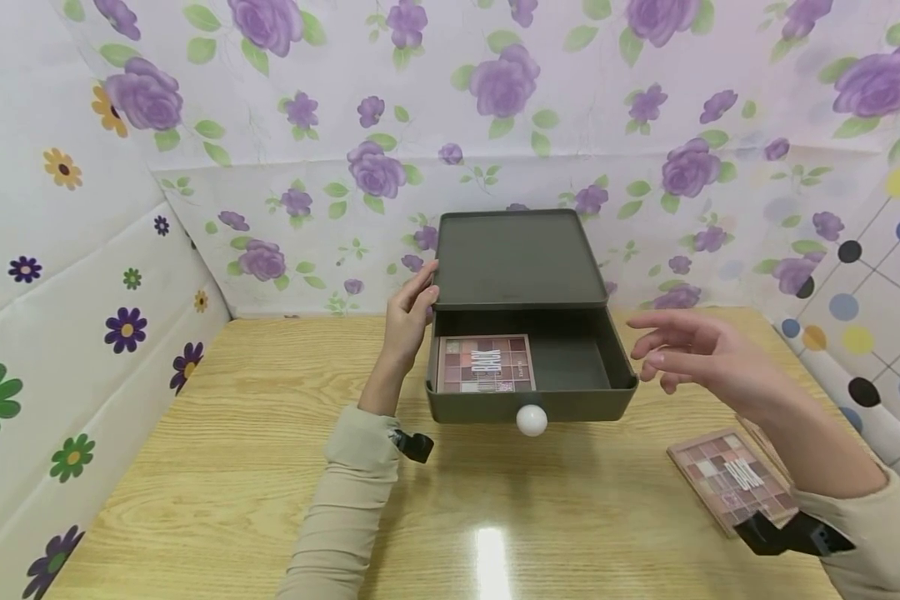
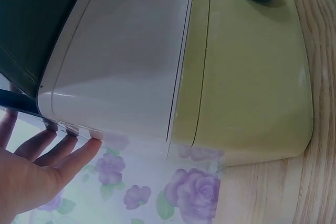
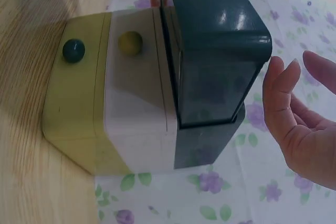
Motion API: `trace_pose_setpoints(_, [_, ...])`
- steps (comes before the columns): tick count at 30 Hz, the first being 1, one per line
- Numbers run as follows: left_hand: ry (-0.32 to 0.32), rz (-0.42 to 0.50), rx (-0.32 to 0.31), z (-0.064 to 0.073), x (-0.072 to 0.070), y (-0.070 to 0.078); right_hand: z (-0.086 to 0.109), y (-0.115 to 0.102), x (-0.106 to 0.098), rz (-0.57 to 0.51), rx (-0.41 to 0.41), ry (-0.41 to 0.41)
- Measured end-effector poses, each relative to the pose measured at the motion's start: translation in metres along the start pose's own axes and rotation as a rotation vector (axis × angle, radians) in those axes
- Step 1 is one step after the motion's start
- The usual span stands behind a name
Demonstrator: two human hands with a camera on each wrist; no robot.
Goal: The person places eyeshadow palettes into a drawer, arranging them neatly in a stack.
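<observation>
a: big stuff first?
b: wooden desk (image 1: 232, 492), w/ a stacked drawer box (image 1: 521, 267) at the back by the floral wall. top drawer (image 1: 570, 400) is pulled out, white knob (image 1: 531, 420) facing front.
a: inside?
b: eyeshadow palette (image 1: 484, 364) lying flat on the drawer's left side. 2nd palette (image 1: 731, 479) on the desk, near right.
a: hands?
b: left hand (image 1: 408, 317) rests straight fingers on the box's left edge, gripping nothing. right hand (image 1: 693, 354) hovers just right of the drawer, fingers relaxed, empty.
</observation>
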State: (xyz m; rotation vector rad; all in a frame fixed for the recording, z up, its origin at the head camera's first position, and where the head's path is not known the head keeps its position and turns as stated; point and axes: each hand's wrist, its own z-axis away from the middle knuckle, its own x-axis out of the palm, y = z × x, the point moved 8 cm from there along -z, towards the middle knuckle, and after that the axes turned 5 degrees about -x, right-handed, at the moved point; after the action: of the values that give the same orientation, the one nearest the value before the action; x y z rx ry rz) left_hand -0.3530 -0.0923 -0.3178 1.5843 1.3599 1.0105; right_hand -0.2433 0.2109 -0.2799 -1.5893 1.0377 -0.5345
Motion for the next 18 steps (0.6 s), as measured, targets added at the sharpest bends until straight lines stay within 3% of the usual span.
trace_pose_setpoints(18, [0.02,-0.015,0.065,0.002,0.0,0.003,0.034,0.045,-0.025,0.008,0.046,0.003])
